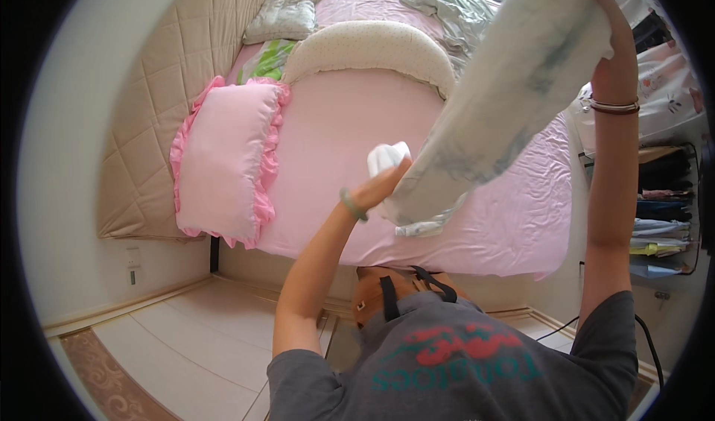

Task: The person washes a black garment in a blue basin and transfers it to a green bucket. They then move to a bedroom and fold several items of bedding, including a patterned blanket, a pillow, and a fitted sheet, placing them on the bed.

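My right hand point(617, 71) is raised high at the upper right, closed on the top of a long pale cloth point(506, 108) with smudgy grey-blue markings. The cloth hangs slanting down to the left over the bed. At its lower end, my left hand point(383, 186) is closed round a small white rounded object point(388, 156) whose kind I cannot make out. Part of that hand's fingers is hidden by the cloth. Beneath the cloth's lower edge, a folded pale piece of fabric point(421, 229) lies on the pink bed sheet point(342, 130).
A pink ruffled pillow point(227, 160) lies at the left of the bed, beside a beige quilted panel point(160, 86). Behind the sheet's middle curves a cream bolster point(372, 48). Clothes hang on a rack point(663, 220) at the right, and a black cord point(650, 343) runs below it.
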`<state>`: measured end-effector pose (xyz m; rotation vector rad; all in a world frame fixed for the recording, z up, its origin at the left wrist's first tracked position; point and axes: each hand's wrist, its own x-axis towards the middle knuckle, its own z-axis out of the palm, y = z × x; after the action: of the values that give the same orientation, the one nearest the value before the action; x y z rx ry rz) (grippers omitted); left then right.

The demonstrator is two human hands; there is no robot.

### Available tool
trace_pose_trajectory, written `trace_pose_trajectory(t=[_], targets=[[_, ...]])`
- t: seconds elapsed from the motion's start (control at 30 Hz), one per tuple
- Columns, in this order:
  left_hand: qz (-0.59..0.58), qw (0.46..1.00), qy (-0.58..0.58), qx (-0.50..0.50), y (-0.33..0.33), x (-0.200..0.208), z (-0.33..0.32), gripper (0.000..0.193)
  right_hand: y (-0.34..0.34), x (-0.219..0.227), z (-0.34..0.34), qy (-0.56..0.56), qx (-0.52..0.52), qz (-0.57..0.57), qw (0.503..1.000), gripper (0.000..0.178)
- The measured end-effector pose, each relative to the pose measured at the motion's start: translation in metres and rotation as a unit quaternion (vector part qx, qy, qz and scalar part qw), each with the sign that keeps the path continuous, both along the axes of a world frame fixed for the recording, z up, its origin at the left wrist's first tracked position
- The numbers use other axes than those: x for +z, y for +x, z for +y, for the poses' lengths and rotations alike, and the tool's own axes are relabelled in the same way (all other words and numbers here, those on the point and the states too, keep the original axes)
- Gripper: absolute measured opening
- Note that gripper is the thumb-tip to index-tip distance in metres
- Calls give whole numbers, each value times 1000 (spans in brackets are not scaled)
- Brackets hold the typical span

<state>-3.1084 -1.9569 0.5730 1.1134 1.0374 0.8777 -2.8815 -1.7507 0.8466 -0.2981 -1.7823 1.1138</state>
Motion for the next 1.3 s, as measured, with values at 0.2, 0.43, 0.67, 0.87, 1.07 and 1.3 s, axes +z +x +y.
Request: trace_pose_trajectory(t=[0.2,0.43,0.67,0.87,1.07,1.3], targets=[[62,985,-121,-101,-22,-56,-109,51,-11,-117,85,-198,-78,-79,974,32],[182,892,-414,-8,-91,-192,-258,45,-159,-324,33,-412,-80,-182,889,28],[155,856,-476,134,-127,-270,-404,46,-283,-483,-7,-406,-61,-322,853,36],[304,779,-509,203,-131,-316,-396,41,-341,-578,23,-437,-65,-306,843,47],[490,663,-530,199,-125,-326,-374,79,-320,-637,23,-301,-22,-424,854,62],[522,800,-215,203,-89,-320,-270,65,-123,-697,-135,81,-2,-607,790,64]])
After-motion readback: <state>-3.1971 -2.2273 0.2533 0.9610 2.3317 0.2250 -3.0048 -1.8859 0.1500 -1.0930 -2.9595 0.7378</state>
